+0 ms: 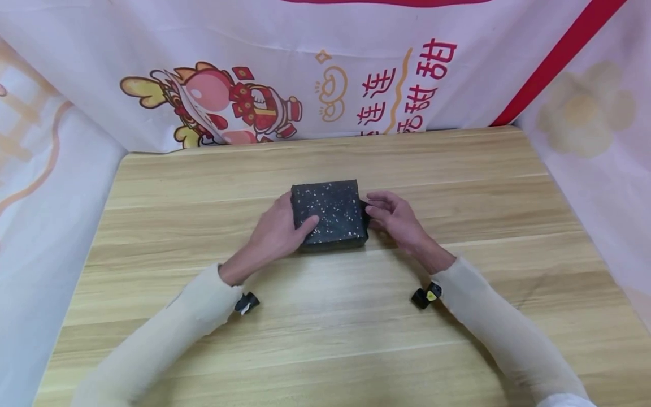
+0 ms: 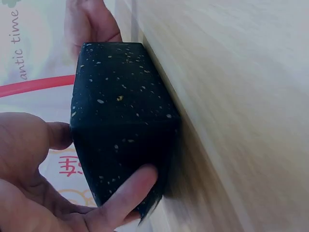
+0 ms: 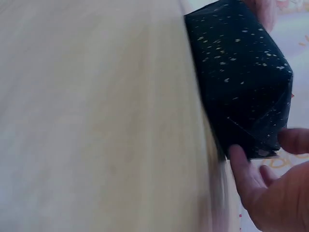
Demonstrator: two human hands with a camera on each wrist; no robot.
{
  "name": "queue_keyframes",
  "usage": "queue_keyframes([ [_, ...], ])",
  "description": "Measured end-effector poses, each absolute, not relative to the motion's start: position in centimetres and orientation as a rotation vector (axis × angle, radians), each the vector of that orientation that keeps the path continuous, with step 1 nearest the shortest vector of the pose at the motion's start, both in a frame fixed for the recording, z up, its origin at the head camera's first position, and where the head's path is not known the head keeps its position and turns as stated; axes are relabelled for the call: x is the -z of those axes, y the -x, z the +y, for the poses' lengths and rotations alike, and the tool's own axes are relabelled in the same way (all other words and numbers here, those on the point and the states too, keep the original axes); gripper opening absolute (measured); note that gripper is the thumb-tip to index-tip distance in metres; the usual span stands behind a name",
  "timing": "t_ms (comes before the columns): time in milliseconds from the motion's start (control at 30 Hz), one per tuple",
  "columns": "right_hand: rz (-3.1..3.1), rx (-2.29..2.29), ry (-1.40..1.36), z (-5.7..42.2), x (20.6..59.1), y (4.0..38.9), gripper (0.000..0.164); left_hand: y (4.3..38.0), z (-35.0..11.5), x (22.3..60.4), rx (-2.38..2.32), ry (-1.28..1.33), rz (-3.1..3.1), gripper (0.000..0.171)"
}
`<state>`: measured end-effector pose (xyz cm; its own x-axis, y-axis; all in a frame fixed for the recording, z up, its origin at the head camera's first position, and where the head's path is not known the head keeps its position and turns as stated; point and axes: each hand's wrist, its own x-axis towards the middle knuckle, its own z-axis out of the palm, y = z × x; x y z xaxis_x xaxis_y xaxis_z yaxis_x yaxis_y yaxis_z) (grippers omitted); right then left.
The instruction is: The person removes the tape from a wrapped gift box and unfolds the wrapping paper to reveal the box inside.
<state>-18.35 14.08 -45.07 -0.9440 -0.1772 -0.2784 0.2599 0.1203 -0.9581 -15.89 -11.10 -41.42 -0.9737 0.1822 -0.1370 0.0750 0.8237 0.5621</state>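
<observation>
A box wrapped in black paper with pale specks (image 1: 329, 210) lies flat on the wooden table (image 1: 325, 322). My left hand (image 1: 277, 226) grips its left end, the thumb lying over the top face. In the left wrist view, the fingers (image 2: 128, 193) of that hand lie against the end of the box. At the other end, my right hand (image 1: 396, 217) touches a dark paper flap (image 1: 364, 210) that sticks out. The right wrist view shows creased, folded paper (image 3: 246, 130) there, with the finger and thumb apart at its edges.
Behind the table hangs a white printed cloth (image 1: 315, 68) with a cartoon figure and red characters. More cloth (image 1: 56, 169) hangs along the left side and the right side. A small black device (image 1: 247, 303) sits at the left cuff, another (image 1: 426, 295) at the right cuff.
</observation>
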Motion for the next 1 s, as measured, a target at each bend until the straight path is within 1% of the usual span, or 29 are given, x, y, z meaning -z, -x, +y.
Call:
queue_keyframes([
  [67,2.191,1.877,-0.038,14.2,45.0,18.2,0.040,15.6,-11.5,41.5,-0.840,-0.181,2.842,0.077],
  [133,2.301,1.850,0.017,14.3,45.0,18.1,0.034,15.3,-11.8,41.6,-0.838,-0.188,2.867,0.075],
  [267,2.481,1.701,0.125,14.5,44.9,18.0,0.015,14.9,-12.3,41.9,-0.867,-0.251,2.937,0.063],
  [367,2.580,1.543,0.224,14.7,44.9,17.9,0.018,14.7,-12.6,42.1,-0.909,-0.304,2.968,0.049],
  [500,2.609,1.400,0.287,14.9,44.9,17.8,0.023,14.6,-13.1,42.3,-1.047,-0.336,2.926,0.032],
  [600,2.551,1.349,0.264,15.1,44.9,17.8,0.020,14.6,-13.6,42.5,-1.178,-0.296,2.852,0.025],
  [667,2.500,1.329,0.212,15.2,44.9,17.8,0.018,14.6,-13.9,42.7,-1.225,-0.248,2.809,0.023],
  [800,2.468,1.266,0.159,15.2,44.9,18.0,0.029,14.7,-14.4,43.1,-1.253,-0.179,2.700,0.024],
  [1000,2.467,1.248,0.168,15.1,44.8,18.1,0.022,14.8,-14.9,43.5,-1.263,-0.170,2.531,0.027],
])
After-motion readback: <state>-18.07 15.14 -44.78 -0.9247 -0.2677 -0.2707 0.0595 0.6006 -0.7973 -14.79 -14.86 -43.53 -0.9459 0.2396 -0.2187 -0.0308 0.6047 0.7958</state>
